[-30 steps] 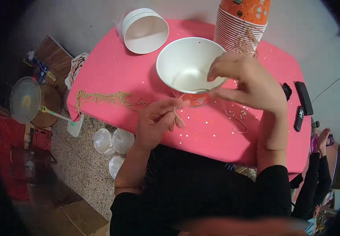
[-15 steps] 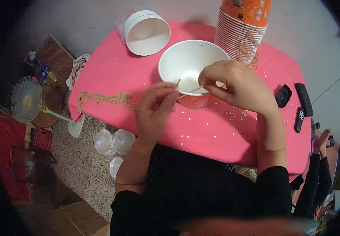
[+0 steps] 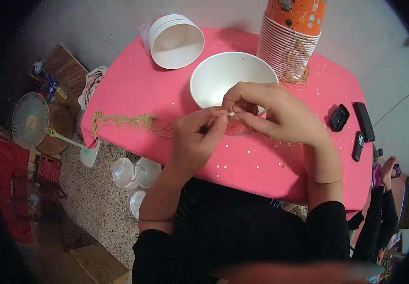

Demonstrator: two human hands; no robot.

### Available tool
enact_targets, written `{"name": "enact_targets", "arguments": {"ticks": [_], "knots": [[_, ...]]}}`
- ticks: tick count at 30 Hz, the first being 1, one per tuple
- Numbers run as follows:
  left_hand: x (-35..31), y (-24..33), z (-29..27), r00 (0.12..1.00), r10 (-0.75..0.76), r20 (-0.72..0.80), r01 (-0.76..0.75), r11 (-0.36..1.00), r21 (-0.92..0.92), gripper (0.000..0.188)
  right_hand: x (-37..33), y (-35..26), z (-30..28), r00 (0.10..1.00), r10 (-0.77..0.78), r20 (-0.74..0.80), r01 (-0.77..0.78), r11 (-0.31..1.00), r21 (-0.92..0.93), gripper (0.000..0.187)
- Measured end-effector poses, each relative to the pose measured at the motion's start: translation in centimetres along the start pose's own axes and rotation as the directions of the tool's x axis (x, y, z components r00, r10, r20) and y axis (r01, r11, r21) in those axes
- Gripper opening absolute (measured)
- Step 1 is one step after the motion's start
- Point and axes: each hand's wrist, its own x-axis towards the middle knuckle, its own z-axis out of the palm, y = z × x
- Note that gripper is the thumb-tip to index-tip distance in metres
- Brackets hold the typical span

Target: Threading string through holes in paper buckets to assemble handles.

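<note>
In front of me on the pink table stands a wide paper bucket (image 3: 214, 80), white inside with an orange outside, and a small hole shows near its far rim. My left hand (image 3: 195, 139) and my right hand (image 3: 280, 113) meet at its near rim, both with fingers pinched. Between the fingertips is a small pale end of thin cord (image 3: 231, 114); most of it is hidden by my fingers. A heap of tan cords (image 3: 128, 121) lies to the left of my left hand.
Nested white buckets (image 3: 178, 47) lie on their side at the back left. A tall bucket stack (image 3: 287, 47) hung with cords stands back right. Small paper dots (image 3: 248, 151) are scattered about. Black cases and a phone (image 3: 359, 146) lie at the right edge. Another person's leg shows far right.
My hands have come together; the right moved left and the left slightly right, until their fingertips meet over the near rim. The cord between them is now mostly covered.
</note>
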Motion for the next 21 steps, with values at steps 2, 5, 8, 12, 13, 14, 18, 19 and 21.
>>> {"name": "enact_targets", "arguments": {"ticks": [2,5,8,12,13,14,18,19,21], "knots": [[-0.1,-0.4,0.1,1.0,0.004,-0.001,-0.004,0.998,-0.059,0.013,0.2,0.5,0.6,1.0,-0.023,-0.017,0.024,1.0,0.006,0.018],[0.4,-0.8,-0.2,1.0,0.029,-0.012,-0.029,0.996,-0.08,0.012,0.4,1.0,0.3,0.998,-0.034,-0.045,0.034,0.999,-0.002,0.019],[0.8,-0.7,-1.0,0.993,0.014,-0.114,-0.032,0.988,-0.153,0.011,0.0,1.1,-0.5,0.999,0.027,-0.024,-0.028,0.998,-0.048,0.022],[1.1,-0.3,-2.6,0.973,0.017,-0.232,-0.051,0.989,-0.138,0.01,-0.2,1.5,-1.2,0.992,0.101,0.073,-0.085,0.976,-0.203,0.026],[1.4,-0.3,-2.7,0.953,0.046,-0.3,-0.093,0.985,-0.145,0.01,-0.4,1.4,-1.6,0.992,0.106,0.07,-0.09,0.975,-0.205,0.026],[1.5,0.0,-2.8,0.954,0.045,-0.297,-0.093,0.984,-0.149,0.01,-0.6,1.2,-2.1,0.991,0.122,0.054,-0.108,0.971,-0.212,0.024],[1.0,0.4,-2.0,0.982,-0.07,-0.177,0.049,0.991,-0.122,0.011,-0.4,0.5,-2.0,1.0,-0.016,-0.025,0.013,0.992,-0.122,0.016],[0.8,0.1,-1.4,0.995,-0.054,-0.086,0.043,0.991,-0.129,0.012,-0.3,0.5,-1.7,1.0,-0.017,-0.022,0.014,0.992,-0.122,0.016],[0.5,0.1,-1.0,0.997,-0.053,-0.05,0.051,0.998,-0.026,0.013,-0.1,0.5,-0.7,0.987,-0.157,-0.038,0.154,0.984,-0.084,0.011]]}}
